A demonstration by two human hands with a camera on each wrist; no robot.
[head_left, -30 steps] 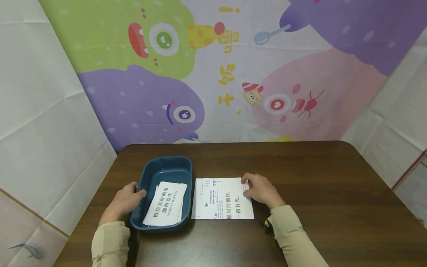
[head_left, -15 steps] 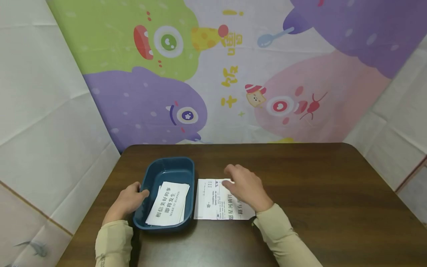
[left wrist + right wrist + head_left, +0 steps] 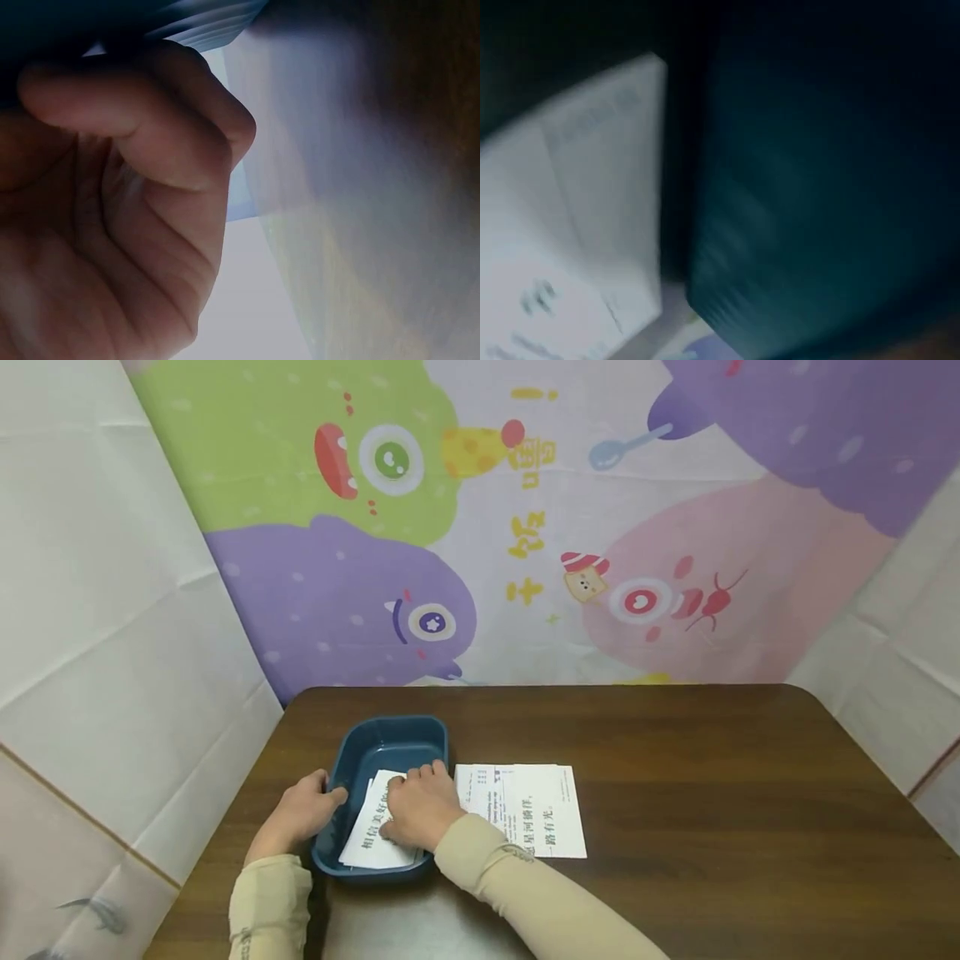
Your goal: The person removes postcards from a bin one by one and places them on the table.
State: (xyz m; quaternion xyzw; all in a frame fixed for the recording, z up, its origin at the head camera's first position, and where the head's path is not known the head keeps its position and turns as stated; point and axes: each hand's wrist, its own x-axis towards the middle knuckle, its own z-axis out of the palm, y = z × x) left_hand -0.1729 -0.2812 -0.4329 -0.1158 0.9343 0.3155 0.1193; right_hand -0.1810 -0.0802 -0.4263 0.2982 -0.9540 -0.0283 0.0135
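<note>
In the head view my left hand (image 3: 300,812) grips the left wall of a dark blue plastic bin (image 3: 360,739), thumb over the rim. Its fingers are curled against the bin's side in the left wrist view. White printed cards (image 3: 363,837) with Chinese lettering lie stacked in the near half of the bin. My right hand (image 3: 423,806) reaches over the bin's right wall, fingers loosely bent and spread over the cards, covering much of the top one. On the table to the right of the bin lie more printed cards (image 3: 566,810), partly hidden behind the right wrist.
The brown wooden table (image 3: 712,793) extends to the right. A cartoon-printed cloth (image 3: 517,635) hangs behind its far edge, and white sheeting (image 3: 112,610) stands along the left side.
My right hand has left the cards on the table and moved left to those in the bin. The left hand keeps its hold on the rim. The head view has shifted slightly.
</note>
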